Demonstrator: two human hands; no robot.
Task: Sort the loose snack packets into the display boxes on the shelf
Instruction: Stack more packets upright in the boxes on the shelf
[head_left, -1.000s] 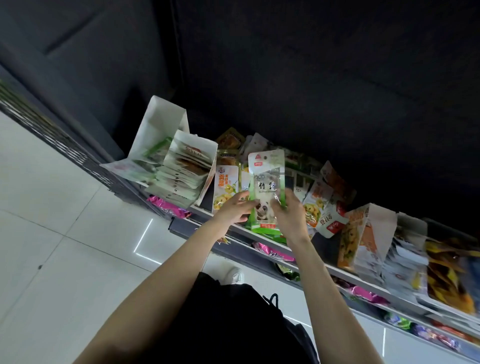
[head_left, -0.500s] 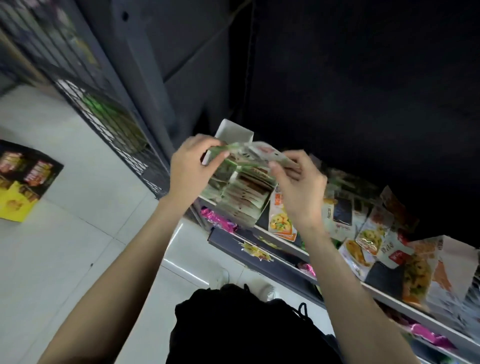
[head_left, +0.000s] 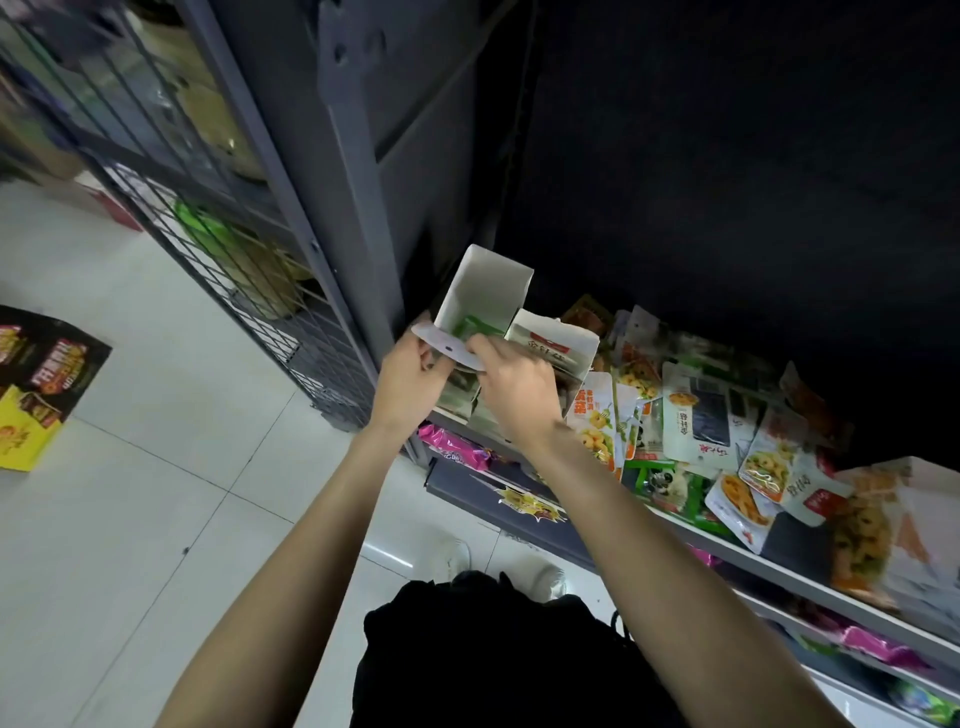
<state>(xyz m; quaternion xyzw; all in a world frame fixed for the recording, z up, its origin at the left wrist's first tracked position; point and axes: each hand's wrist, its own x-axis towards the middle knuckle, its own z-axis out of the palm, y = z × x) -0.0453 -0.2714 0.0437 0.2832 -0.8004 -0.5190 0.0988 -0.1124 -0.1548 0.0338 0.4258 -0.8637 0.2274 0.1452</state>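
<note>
Snack packet (head_left: 470, 328), green, sits in the white display box (head_left: 485, 291) at the shelf's (head_left: 779, 564) left end. Left hand (head_left: 410, 387) pinches the box's front flap (head_left: 447, 347); right hand (head_left: 519, 387) curls fingers over it, both arms outstretched. Two open boxes stand together.

The shelf (head_left: 769, 564) runs from 9 o'clock down toward 4 o'clock, its pale front edge exposed. At its 9 o'clock end stands an open white display box (head_left: 485, 296), touching a second display box (head_left: 558, 345) at its 3 o'clock side. Loose snack packets (head_left: 696, 415) lie heaped and overlapping mid-shelf. A further orange-printed box (head_left: 883, 525) stands at the 4 o'clock end.
</note>
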